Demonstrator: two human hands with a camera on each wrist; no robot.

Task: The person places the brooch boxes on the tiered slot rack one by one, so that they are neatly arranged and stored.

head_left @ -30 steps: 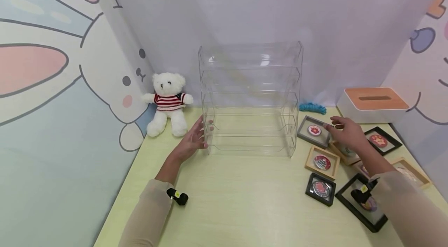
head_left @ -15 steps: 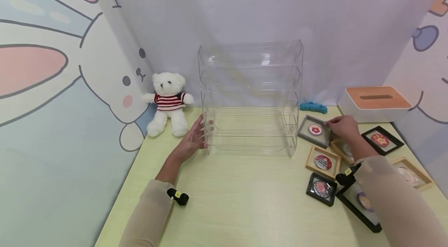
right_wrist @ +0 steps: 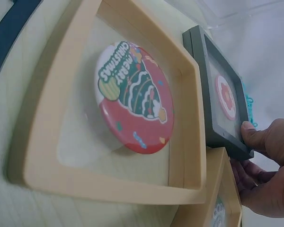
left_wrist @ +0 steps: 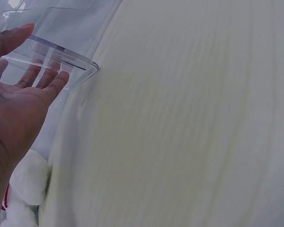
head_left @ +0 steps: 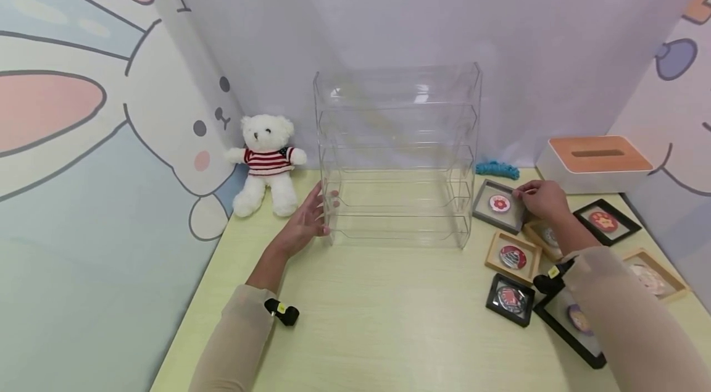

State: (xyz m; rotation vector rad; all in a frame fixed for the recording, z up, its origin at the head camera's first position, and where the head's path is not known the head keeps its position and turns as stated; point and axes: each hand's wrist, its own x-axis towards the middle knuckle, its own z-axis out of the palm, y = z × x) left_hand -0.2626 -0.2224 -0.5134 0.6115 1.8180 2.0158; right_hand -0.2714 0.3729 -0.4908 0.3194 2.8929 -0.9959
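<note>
A clear acrylic rack with several tiers (head_left: pixel 397 216) stands mid-table. My left hand (head_left: pixel 302 225) rests at its left side, fingers extended along the lower side panel; in the left wrist view the thumb and fingertips lie right at the rack's edge. My right hand (head_left: pixel 547 199) pinches the right corner of a grey display frame (head_left: pixel 483 210) that holds a round flower badge (head_left: pixel 499 204). In the right wrist view its thumb is on the frame's face, with the other fingers curled below the edge. Close by lies a wooden frame (right_wrist: pixel 184 191) with a Christmas tree badge (right_wrist: pixel 137 97).
More framed badges lie at the right: a small black frame (head_left: pixel 496 312), a large black frame (head_left: pixel 561 333) partly under the sleeve, another black one (head_left: pixel 633 231) and wooden ones. A tissue box (head_left: pixel 583 183), blue cord bundle (head_left: pixel 497 170) and white teddy bear (head_left: pixel 266 133) stand behind.
My right hand has moved slightly left and closed its thumb and fingers on the grey frame's corner. The frame's far edge is now a little higher. My left hand has stayed put.
</note>
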